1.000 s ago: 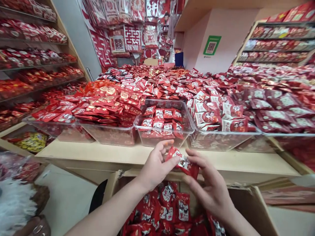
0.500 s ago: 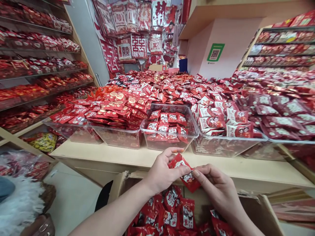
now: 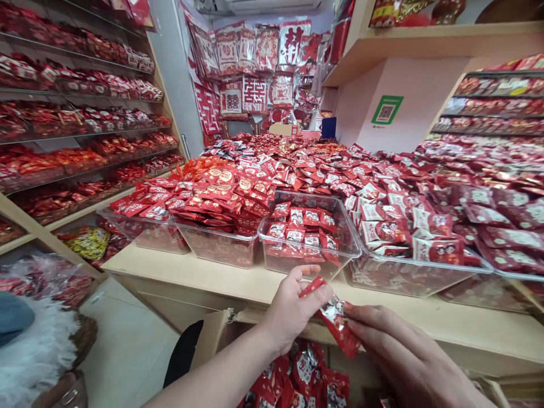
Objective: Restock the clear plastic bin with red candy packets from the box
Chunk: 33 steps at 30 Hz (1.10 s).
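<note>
My left hand [image 3: 293, 309] pinches one end of a red printed packet [image 3: 335, 320] between thumb and fingers. My right hand [image 3: 403, 345] is at the packet's other side, its fingers pressed together against the edge. Both hands are over an open cardboard box [image 3: 212, 340] in which more red packets [image 3: 308, 368] lie loose. Just beyond them, on the counter, a clear plastic bin [image 3: 306, 258] holds similar red packets in rows, with bare space along its back.
Fuller clear bins stand left [image 3: 216, 243] and right [image 3: 416, 277] on the pale counter [image 3: 204, 269]. Heaped packets stretch behind them. Stocked shelves [image 3: 85, 133] line the left. An overhead shelf [image 3: 425, 39] juts out at upper right. White fluffy material [image 3: 38, 345] is at lower left.
The view has shifted, so the bins appear lower and further right. The held packet is turned and looks narrower. My right hand has changed from a fingertip pinch to flatter, extended fingers along it.
</note>
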Each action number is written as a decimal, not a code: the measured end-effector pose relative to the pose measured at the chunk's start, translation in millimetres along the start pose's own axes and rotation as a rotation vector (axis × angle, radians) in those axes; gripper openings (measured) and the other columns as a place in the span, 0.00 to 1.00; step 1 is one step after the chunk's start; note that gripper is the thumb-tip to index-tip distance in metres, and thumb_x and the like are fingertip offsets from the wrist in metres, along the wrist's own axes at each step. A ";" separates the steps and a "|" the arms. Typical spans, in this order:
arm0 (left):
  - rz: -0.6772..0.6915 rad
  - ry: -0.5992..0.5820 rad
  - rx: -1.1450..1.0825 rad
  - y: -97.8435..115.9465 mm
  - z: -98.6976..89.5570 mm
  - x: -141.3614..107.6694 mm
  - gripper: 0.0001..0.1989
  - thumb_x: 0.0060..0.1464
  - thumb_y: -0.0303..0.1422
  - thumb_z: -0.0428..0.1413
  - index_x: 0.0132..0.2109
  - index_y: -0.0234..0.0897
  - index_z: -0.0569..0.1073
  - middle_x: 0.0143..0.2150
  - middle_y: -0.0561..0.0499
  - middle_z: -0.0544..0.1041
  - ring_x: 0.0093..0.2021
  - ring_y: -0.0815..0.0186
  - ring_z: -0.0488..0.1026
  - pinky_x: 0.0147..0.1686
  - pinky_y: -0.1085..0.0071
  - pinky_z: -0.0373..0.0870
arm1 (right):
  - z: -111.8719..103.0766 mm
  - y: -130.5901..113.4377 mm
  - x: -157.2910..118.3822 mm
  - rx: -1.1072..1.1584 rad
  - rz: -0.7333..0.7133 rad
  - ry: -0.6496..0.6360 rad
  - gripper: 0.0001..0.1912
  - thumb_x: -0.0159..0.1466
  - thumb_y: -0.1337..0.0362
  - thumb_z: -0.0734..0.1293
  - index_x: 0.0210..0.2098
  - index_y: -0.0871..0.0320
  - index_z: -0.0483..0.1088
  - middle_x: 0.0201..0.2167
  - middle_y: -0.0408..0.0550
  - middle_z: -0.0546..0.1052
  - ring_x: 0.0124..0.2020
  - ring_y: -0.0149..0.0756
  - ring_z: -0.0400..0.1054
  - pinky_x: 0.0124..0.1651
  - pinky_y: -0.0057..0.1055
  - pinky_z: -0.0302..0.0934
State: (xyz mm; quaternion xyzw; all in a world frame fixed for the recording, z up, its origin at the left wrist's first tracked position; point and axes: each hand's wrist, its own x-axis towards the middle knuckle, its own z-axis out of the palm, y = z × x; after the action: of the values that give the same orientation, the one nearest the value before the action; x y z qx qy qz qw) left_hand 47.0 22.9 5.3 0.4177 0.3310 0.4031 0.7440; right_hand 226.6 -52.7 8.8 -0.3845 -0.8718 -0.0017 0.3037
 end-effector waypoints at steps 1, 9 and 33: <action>-0.003 0.027 -0.047 0.1 0.0 0.2 0.24 0.47 0.42 0.58 0.48 0.36 0.62 0.25 0.57 0.69 0.24 0.72 0.67 0.26 0.76 0.62 | -6.7 1.6 6.0 -0.028 -0.022 0.021 0.23 0.60 0.68 0.59 0.54 0.47 0.61 0.47 0.46 0.73 0.45 0.39 0.68 0.44 0.29 0.66; -0.086 0.031 -0.060 -2.3 -1.5 0.8 0.20 0.49 0.45 0.52 0.42 0.34 0.64 0.25 0.53 0.72 0.21 0.73 0.68 0.19 0.79 0.55 | -18.9 54.0 122.2 -0.366 0.086 0.224 0.07 0.62 0.63 0.58 0.33 0.55 0.67 0.33 0.49 0.74 0.34 0.36 0.69 0.35 0.31 0.61; -0.057 -0.200 0.366 -15.7 -0.2 -8.3 0.19 0.45 0.28 0.52 0.47 0.34 0.67 0.26 0.54 0.68 0.23 0.73 0.62 0.22 0.78 0.58 | 40.9 121.1 193.2 -0.700 0.037 -0.392 0.13 0.64 0.59 0.55 0.34 0.61 0.67 0.34 0.51 0.70 0.33 0.37 0.68 0.27 0.28 0.53</action>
State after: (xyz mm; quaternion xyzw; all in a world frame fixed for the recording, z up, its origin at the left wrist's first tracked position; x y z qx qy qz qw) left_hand 48.2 10.6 -7.5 0.5743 0.3349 0.2713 0.6960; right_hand 185.8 171.6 50.0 -0.4733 -0.8529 -0.2198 -0.0177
